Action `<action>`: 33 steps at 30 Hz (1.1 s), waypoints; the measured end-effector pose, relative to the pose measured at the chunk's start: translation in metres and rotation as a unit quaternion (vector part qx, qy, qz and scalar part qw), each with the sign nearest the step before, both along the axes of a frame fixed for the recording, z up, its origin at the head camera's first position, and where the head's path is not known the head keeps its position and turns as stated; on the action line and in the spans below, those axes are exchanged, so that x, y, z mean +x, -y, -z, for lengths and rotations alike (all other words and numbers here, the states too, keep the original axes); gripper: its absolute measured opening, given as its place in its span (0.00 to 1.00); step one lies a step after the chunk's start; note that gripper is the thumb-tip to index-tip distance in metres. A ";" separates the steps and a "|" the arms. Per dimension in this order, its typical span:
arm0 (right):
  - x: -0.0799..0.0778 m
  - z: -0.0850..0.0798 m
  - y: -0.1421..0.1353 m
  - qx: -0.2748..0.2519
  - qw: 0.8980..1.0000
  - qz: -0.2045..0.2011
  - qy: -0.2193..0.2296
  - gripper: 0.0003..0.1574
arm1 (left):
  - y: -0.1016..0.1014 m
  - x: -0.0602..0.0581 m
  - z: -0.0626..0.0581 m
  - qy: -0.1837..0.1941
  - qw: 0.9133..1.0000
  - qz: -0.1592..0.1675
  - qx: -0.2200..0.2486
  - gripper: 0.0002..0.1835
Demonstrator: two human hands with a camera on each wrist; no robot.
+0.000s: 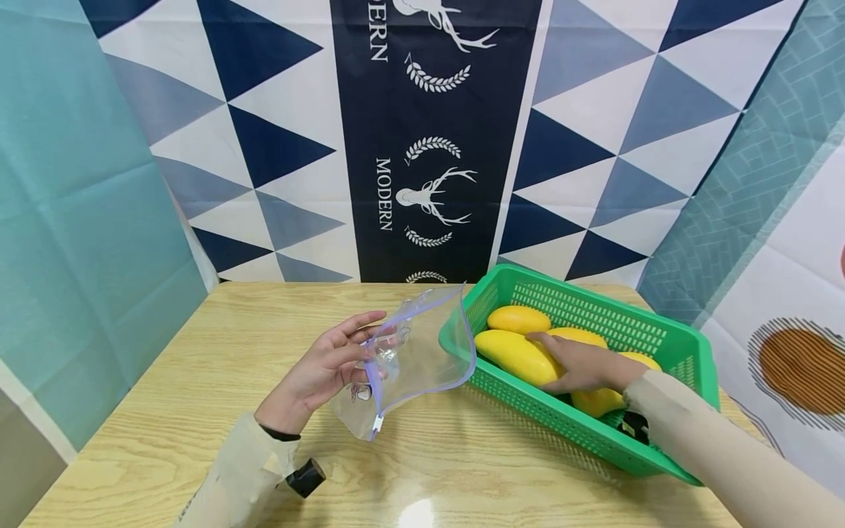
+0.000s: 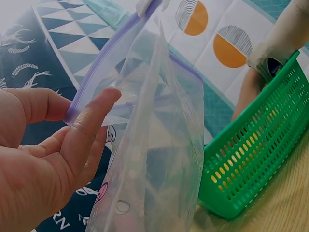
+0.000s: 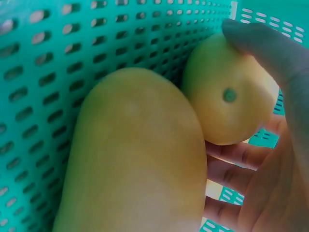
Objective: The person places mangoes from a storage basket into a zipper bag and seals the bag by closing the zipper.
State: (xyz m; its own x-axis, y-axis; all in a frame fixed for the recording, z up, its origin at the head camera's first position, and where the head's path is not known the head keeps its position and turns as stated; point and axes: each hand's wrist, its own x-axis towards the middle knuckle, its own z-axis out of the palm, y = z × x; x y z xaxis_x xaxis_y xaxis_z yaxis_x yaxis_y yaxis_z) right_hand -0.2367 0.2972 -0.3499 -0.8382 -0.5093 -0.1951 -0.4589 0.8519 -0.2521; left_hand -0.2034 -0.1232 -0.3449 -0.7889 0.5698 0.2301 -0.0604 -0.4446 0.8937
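My left hand (image 1: 323, 367) pinches the purple zip edge of a clear zip bag (image 1: 429, 359) between thumb and fingers. The bag's mouth gapes toward the right, and a white slider (image 1: 378, 423) hangs at its lower corner. Over in the green basket (image 1: 705, 359), my right hand (image 1: 581, 361) grips a yellow mango (image 1: 515, 353). From the right wrist, the thumb (image 3: 260, 46) lies over that mango's rounded end while the fingers (image 3: 231, 171) reach along its other side. Another large mango (image 3: 135, 154) lies beside it, against the basket wall.
Several more mangoes, among them one mango (image 1: 518, 319) at the back, lie in the basket. The basket stands angled on the right of the wooden table (image 1: 264, 315). Patterned cloth (image 1: 284, 147) hangs behind the table and on both sides.
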 end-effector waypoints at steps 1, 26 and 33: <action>0.000 0.001 -0.001 -0.011 1.000 0.000 0.004 0.55 | 0.000 0.000 0.000 -0.001 1.000 0.002 0.002 0.29; -0.010 -0.006 -0.023 -0.274 0.961 0.042 0.010 0.41 | 0.000 0.002 -0.001 -0.005 1.000 0.007 0.003 0.30; -0.011 -0.005 -0.023 -0.294 0.955 0.040 0.018 0.37 | 0.000 0.002 -0.002 -0.002 1.000 0.004 0.000 0.30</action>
State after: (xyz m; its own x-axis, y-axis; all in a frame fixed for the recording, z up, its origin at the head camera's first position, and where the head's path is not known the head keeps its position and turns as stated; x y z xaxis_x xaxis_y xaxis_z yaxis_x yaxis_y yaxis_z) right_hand -0.2481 0.3206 -0.3449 -0.8769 -0.4747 0.0751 -0.3807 0.5908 -0.7114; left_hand -0.2010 -0.1234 -0.3430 -0.7839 0.5756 0.2326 -0.0604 -0.4436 0.8942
